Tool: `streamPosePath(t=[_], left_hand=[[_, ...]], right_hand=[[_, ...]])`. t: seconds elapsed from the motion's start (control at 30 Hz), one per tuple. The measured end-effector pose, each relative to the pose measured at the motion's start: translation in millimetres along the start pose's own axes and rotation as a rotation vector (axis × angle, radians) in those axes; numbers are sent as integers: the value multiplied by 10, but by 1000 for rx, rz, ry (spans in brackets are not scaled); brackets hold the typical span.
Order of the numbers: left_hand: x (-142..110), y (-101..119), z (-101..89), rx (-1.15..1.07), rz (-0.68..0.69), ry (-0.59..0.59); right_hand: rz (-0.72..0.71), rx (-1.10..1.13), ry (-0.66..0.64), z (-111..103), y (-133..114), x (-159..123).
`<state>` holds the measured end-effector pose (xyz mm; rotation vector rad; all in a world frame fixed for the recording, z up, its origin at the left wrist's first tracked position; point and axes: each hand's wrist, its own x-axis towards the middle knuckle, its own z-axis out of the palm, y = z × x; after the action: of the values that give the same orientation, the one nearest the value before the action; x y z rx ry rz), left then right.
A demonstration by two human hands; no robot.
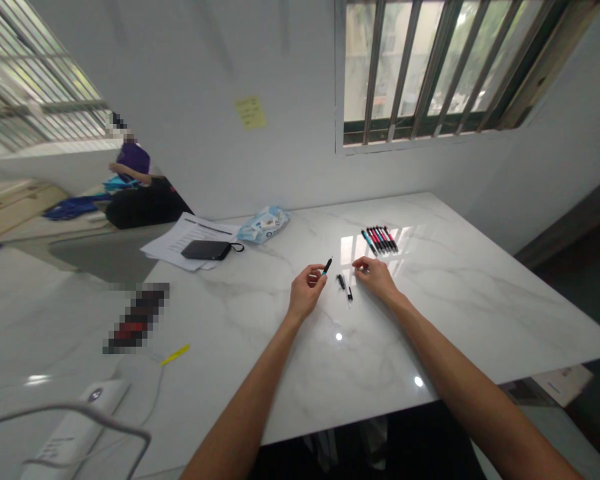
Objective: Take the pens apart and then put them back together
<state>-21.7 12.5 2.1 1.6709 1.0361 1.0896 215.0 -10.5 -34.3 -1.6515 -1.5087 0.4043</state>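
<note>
Pen (pixel 327 266) pinched between thumb and fingertips of the left hand (pixel 307 291), grip firm. Right hand (pixel 375 277) has its grip pressed together, nothing visible in it, just beside small black pen parts (pixel 341 281) lying between the hands. Row of pens (pixel 379 240) lies ahead; open bench (pixel 455 313) runs to the near and right edges.

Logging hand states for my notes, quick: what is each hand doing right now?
Left hand: closed, holding a black pen.
Right hand: fingers curled together, cannot tell if it holds anything.
</note>
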Motion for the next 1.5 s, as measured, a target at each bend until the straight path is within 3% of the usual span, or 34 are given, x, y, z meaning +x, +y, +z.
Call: streamPosePath(t=[0.17,0.33,0.47,0.63,0.77,0.93,1.13,1.27,1.4,1.5], left_hand=[[13,8,-6,31,42,5],[-40,82,26,87,110,-21],[-110,142,55,176,179,-91],[-98,156,69,-94,101,-89],[-48,168,9,-206,63,-53],[-52,190,-113,-25,155,100],[-42,164,-198,35,149,172],[-20,125,-219,6,124,194],[-6,85,-217,-17,108,202],[-4,78,-205,-32,102,199]], right_hand=[[-118,58,61,-76,-212,-32],[-90,201,-93,-58,-489,-106],[-117,115,-83,-39,-719,-116],[-181,144,-98,-153,-937,-30],[-218,282,-241,-279,-1030,90],[-288,237,-329,-312,-1175,277],[-364,236,-448,-271,-1360,457],[-347,191,-395,-209,-1379,542],[-352,255,-481,-187,-1353,581],[-310,257,-469,-217,-1344,590]])
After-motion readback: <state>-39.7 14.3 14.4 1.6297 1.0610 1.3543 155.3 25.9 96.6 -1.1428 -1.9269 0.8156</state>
